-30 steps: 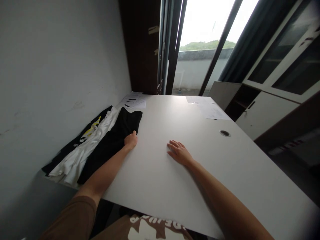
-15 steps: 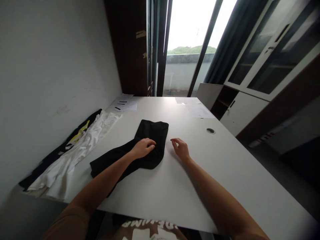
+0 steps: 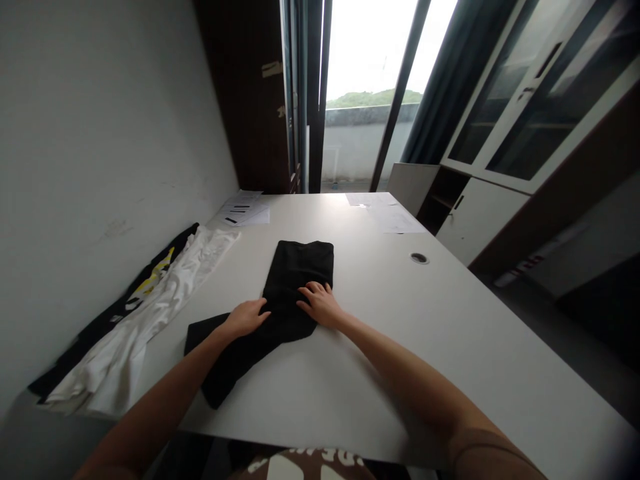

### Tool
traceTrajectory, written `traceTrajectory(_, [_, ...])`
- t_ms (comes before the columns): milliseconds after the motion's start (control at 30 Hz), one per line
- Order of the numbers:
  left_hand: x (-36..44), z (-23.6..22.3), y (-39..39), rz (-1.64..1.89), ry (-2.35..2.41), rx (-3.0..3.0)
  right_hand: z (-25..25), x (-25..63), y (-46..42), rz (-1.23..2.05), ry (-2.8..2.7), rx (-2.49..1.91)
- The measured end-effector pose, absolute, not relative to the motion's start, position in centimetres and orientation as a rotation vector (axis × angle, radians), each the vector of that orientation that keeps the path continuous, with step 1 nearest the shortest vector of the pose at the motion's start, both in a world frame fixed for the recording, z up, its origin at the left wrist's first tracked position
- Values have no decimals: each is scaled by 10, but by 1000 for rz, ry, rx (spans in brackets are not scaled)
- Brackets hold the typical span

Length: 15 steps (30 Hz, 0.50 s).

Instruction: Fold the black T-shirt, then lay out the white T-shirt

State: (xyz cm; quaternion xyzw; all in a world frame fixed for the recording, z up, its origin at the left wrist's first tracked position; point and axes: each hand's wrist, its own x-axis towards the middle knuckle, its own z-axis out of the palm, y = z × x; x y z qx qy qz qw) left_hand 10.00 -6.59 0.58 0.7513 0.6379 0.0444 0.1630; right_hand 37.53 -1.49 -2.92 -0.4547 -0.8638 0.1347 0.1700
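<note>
A dark pair of black trousers (image 3: 299, 260), folded lengthwise, lies bent on the white table (image 3: 360, 387), its lower part slanting toward the near left. My left hand (image 3: 246, 318) is at its left edge near the bend, fingers and thumb closed on the cloth. On the right side of the same bend rests my right hand (image 3: 323, 307), fingers spread and lying on the fabric. Both forearms reach in from the table's near edge.
White clothing (image 3: 135, 340) and a black garment with yellow (image 3: 90, 337) lie along the left wall. Papers (image 3: 245, 208) are at the far left, more sheets (image 3: 397, 217) at the far right. A round cable hole (image 3: 419, 258) sits on the right. White cabinets (image 3: 483, 217) stand beyond.
My right hand has moved left from the bare table onto the trousers. My left hand has shifted left and nearer, from the middle of the cloth to its left edge. The lower part lies flatter.
</note>
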Motion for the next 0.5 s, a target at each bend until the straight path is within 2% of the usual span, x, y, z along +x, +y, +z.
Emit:
traceTrajectory(233, [172,27,-121,172,1312,2305,-2,381,60,418,-2418,-1669])
traceTrajectory(333, [189,52,-146,114,1012,2365,10,376,81,354,-2400,-1794])
traceTrajectory(500, [145,104,-127,37,573,2090,18,345,88,241,-2462,-1469])
